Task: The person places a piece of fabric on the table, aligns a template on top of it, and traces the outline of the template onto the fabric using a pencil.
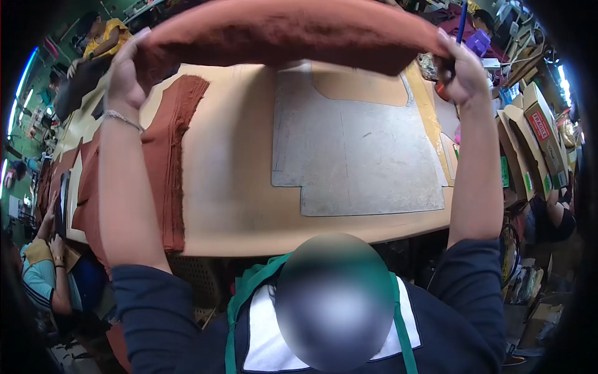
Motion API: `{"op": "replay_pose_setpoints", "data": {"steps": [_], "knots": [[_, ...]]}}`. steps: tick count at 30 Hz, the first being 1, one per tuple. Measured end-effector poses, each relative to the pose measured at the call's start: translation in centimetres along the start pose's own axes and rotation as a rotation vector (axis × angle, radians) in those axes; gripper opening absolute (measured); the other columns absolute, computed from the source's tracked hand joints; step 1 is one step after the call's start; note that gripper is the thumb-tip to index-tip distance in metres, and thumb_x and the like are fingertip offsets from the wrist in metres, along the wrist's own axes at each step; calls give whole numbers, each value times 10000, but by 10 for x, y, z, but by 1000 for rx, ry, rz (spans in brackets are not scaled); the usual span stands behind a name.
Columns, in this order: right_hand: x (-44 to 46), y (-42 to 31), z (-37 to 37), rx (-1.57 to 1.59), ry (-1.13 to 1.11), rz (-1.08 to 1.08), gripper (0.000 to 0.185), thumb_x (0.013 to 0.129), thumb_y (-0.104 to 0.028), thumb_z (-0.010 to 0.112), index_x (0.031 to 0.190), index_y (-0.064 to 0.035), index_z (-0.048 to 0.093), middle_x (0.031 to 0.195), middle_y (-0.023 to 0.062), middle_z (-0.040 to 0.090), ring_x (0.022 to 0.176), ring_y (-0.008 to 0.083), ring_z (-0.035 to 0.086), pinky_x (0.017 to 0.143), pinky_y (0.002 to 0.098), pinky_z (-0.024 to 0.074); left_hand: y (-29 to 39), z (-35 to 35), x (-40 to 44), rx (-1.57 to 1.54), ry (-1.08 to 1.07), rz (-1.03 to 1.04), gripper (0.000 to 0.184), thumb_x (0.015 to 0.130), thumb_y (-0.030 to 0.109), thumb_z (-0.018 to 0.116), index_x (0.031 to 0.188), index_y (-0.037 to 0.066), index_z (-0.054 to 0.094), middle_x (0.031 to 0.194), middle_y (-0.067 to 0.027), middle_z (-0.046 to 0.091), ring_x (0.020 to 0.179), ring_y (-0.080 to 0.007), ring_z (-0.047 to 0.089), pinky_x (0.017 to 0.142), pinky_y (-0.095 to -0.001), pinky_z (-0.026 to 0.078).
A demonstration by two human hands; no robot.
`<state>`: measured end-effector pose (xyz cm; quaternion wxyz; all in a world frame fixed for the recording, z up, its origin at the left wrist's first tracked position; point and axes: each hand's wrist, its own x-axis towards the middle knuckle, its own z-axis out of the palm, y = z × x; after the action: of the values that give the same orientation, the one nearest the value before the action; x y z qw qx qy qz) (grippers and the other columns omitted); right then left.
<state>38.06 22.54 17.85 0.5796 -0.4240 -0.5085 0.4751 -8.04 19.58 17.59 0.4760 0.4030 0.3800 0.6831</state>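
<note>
A rust-red piece of fabric (286, 34) is stretched in the air across the top of the view, its middle bowed and its lower edge hanging. My left hand (129, 78) grips one end of it, and my right hand (462, 71) grips the other. Beside my right fingers a blue pen-like stick (462, 23) points up; whether that hand holds it, I cannot tell. Below the fabric a flat grey pattern template (361, 149) with a curved cutout lies on the table. Near my left forearm rests a stack of rust-red fabric pieces (168, 174) with frayed edges.
The tan table (218, 206) curves around in front of me. Cardboard boxes (539, 131) stand at the right, near a purple object (478, 42). A person in yellow (111, 37) is at the far left; another in light blue (47, 274) is at the lower left.
</note>
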Motion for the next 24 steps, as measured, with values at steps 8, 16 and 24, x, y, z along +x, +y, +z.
{"op": "replay_pose_setpoints", "data": {"steps": [8, 16, 24], "knots": [[-82, 116, -38, -10, 107, 409, 154, 794, -247, 603, 826, -115, 532, 637, -35, 540, 446, 47, 473, 309, 138, 300, -116, -32, -115, 77, 191, -526, 136, 780, 201, 578, 896, 130, 567, 864, 9, 603, 755, -108, 576, 578, -261, 454], [-127, 137, -25, 83, 103, 567, 237, 770, -215, 632, 913, -106, 477, 684, -8, 529, 462, 61, 505, 321, 135, 301, -153, -24, -165, 90, 125, -709, 211, 811, 185, 560, 1001, 109, 510, 897, 4, 587, 701, -81, 572, 540, -230, 476], [-152, 159, -25, -214, 12, 393, 503, 621, 5, 678, 1064, -9, 439, 711, 31, 544, 496, 71, 480, 437, 190, 401, -145, -27, -180, 436, 4, -740, 148, 788, 149, 587, 881, 44, 540, 780, -40, 592, 582, -105, 556, 423, -184, 445]]}}
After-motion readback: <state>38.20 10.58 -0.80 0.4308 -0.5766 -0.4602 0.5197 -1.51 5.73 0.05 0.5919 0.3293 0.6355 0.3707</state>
